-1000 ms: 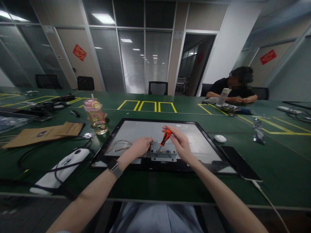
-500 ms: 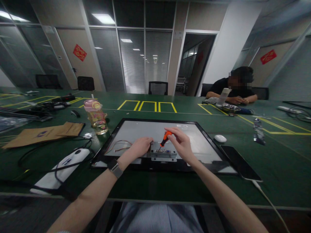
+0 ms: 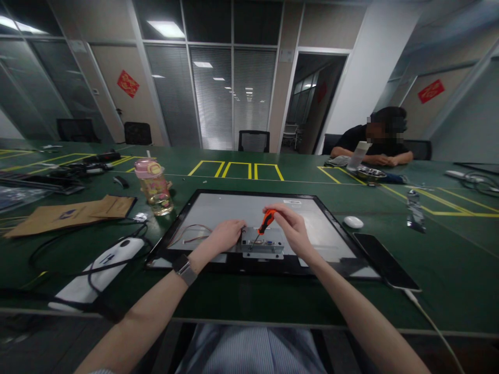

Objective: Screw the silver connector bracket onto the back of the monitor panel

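My right hand (image 3: 293,228) has its fingers closed on the upper end of an orange-and-black screwdriver (image 3: 266,222). The screwdriver leans to the right, its tip down at the connector side of a metal bracket (image 3: 264,250). At the bracket's left edge, my left hand (image 3: 227,235) grips it with bent fingers; the fingertips are partly hidden. Under both hands lies a flat display panel (image 3: 241,210) with a grey back and black frame. Thin cables (image 3: 193,235) with a small plug rest on the panel, left of the bracket.
Left of the panel are a pink-lidded bottle (image 3: 154,187), a brown paper envelope (image 3: 70,214) and a white power strip (image 3: 97,272) with black cables. On the right lie a white earphone case (image 3: 353,222) and a phone (image 3: 385,261) on a cable. Another person (image 3: 370,140) sits at the far right.
My right hand's fingers have shifted slightly around the top of the screwdriver handle. The left hand and the bracket have stayed in place.
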A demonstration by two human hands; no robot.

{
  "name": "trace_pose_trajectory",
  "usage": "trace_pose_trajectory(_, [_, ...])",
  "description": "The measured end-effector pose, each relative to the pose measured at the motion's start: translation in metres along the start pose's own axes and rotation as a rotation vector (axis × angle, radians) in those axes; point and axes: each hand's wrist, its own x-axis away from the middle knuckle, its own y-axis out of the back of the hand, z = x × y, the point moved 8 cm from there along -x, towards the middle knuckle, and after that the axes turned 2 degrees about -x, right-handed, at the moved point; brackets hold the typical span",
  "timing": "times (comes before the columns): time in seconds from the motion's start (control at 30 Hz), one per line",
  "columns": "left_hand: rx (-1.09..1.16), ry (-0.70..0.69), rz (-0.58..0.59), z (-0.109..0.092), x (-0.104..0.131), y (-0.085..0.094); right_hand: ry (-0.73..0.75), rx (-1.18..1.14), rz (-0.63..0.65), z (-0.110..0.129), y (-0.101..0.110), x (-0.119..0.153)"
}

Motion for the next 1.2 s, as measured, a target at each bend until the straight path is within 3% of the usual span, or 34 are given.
trace_pose_trajectory(0.33, [0.022, -0.013, -0.01, -0.001, 0.001, 0.002, -0.109, -0.225, 0.14, -0.012, -0.009, 0.001])
trace_pose_trajectory(0.57, [0.017, 0.014, 0.019, -0.003, 0.001, 0.004, -0.082, -0.196, 0.086, -0.017, -0.006, 0.002])
trace_pose_trajectory(0.77, [0.002, -0.005, 0.01, -0.001, 0.001, 0.0, -0.156, -0.237, 0.099, -0.021, -0.009, 0.002])
trace_pose_trajectory(0.97, [0.006, -0.012, -0.003, 0.0, 0.001, 0.0, -0.069, -0.193, 0.045, -0.014, -0.005, 0.0])
trace_pose_trajectory(1.2, [0.002, -0.01, -0.002, 0.001, 0.0, -0.001, -0.149, -0.221, 0.096, -0.019, -0.008, 0.002])
